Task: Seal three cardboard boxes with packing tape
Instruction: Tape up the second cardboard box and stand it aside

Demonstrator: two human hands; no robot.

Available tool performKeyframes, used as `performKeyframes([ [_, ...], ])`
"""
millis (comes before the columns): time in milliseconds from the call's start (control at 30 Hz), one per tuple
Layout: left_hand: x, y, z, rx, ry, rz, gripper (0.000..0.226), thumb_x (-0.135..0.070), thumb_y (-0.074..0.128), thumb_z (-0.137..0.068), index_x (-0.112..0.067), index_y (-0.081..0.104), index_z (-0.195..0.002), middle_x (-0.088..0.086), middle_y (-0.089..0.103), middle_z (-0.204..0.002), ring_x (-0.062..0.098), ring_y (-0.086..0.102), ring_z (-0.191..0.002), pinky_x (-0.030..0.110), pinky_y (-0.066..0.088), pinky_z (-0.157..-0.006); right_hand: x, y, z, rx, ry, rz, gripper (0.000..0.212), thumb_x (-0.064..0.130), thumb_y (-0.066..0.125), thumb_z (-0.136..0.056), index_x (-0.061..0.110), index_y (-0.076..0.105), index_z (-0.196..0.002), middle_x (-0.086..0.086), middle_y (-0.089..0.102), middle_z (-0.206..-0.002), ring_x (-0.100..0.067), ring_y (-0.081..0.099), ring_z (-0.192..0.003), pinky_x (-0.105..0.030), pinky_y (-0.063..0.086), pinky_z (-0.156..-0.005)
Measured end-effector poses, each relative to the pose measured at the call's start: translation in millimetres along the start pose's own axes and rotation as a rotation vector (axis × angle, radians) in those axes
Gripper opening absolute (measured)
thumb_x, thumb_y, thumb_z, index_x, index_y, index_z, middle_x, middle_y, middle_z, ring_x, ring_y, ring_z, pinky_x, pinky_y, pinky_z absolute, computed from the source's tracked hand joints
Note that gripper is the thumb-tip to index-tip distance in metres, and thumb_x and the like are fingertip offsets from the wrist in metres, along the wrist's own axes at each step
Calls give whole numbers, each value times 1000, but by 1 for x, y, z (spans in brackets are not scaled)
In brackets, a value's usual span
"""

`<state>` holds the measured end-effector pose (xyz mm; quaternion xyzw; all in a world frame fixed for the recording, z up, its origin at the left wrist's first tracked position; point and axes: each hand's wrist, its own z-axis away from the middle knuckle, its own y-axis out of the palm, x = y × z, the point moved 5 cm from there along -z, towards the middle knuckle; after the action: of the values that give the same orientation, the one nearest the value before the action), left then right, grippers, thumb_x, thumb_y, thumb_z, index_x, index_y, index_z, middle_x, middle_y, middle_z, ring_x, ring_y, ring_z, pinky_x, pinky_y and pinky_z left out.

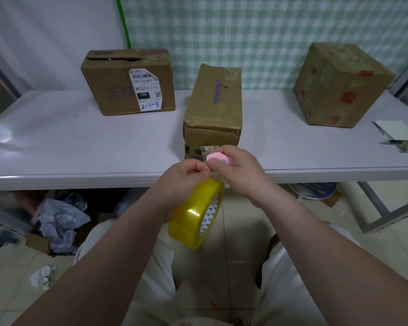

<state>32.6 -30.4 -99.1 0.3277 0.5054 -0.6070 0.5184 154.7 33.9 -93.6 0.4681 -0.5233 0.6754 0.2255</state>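
Left hand [184, 182]: fingers curled, pinching the top edge of the tape roll [196, 215]; the roll hangs just below them, over the lap. Right hand [236, 168]: fingers clenched round a pink disc [216, 157], touching the left fingertips. It is possibly a small cutter, too small to tell.

Judgement: both hands meet at the roll's edge to free or cut the tape end before laying it.

Middle box [214, 114] stands just beyond the fingers, at the table [80, 142] edge, likely first in line. Left box [118, 90], top flap gaping, and flowered box [339, 85] sit well beyond, one on either side.

Table white, glossy. Checked curtain [269, 31] behind. Crumpled paper [59, 220] on the tiled floor, below left.
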Motion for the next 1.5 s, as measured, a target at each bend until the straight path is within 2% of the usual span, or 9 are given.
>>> performKeyframes([
  [167, -4, 0, 3, 41, -41, -11, 12, -30, 54, -95, -31, 59, -106, 7, 60, -111, 30, 63, -95, 42, 55, -81, -2, -5, 0, 16, 60, -213, 18, 25, 61, -92, 18, 66, -108, 1, 62, -99, -12, 55, -86, -22, 42, -65],
  [300, -19, -6, 8, 72, -30, -32, 49, -28, 55, -94, -47, 39, -136, -2, 53, -124, 23, 61, -100, 37, 54, -80, 7, -7, 0, 53, 56, -361, 8, 23, 63, -92, 23, 64, -100, -1, 64, -97, -12, 59, -82, -15, 42, -56],
  [433, -51, -23, 21, 15, 95, 16, 29, -24, 65, -85, -40, 63, -109, 6, 67, -111, 26, 69, -89, 40, 58, -78, 34, -19, -2, 0, -26, -430, 12, 26, 70, -87, 22, 62, -95, -1, 65, -94, -10, 61, -71, -21, 45, -53],
  [533, -85, -48, 25, -59, 193, 71, 47, -35, 72, -65, -27, 67, -110, 6, 70, -106, 21, 72, -83, 33, 59, -69, 65, -39, -8, -75, -114, -480, 15, 27, 73, -84, 19, 63, -92, -2, 66, -86, -7, 62, -63, -20, 46, -50],
  [733, -148, -82, 5, -329, 435, -129, 34, -41, 79, -62, -32, 72, -94, -5, 68, -92, 12, 67, -86, 33, 55, -81, 105, -71, -37, -200, -204, -421, 14, 29, 57, -96, 20, 67, -94, 11, 60, -78, 10, 51, -54, -9, 39, -48],
  [1067, -171, -56, -48, -530, 710, -728, 38, -36, 71, -80, -21, 68, -115, 3, 63, -106, 18, 56, -98, 25, 37, -80, 34, -66, -74, -280, -22, -12, 38, 28, 55, -94, 16, 58, -129, -1, 57, -128, -20, 54, -116, -38, 43, -101],
  [1233, -161, -22, -78, -458, 831, -1034, 39, -37, 62, -85, -13, 67, -115, 14, 56, -111, 33, 58, -95, 39, 44, -72, 5, -53, -73, -212, 29, -196, 67, 28, 71, -80, 20, 43, -141, 4, 51, -131, -17, 54, -118, -39, 48, -99],
  [1333, -156, -6, -86, -393, 908, -1136, 51, -48, 42, -83, -9, 68, -104, 14, 57, -99, 34, 60, -73, 39, 47, -53, -4, -49, -73, -150, 30, -380, 57, 25, 72, -83, 24, 50, -136, 12, 60, -118, -16, 61, -110, -36, 52, -94],
  [1500, -144, 5, -93, -345, 997, -1264, 31, -29, 68, -82, -10, 66, -107, 12, 60, -104, 35, 63, -79, 36, 38, -53, -9, -46, -71, -127, 23, -348, 70, 59, 73, -62, 32, 58, -125, 13, 64, -122, -13, 61, -111, -42, 50, -98],
])
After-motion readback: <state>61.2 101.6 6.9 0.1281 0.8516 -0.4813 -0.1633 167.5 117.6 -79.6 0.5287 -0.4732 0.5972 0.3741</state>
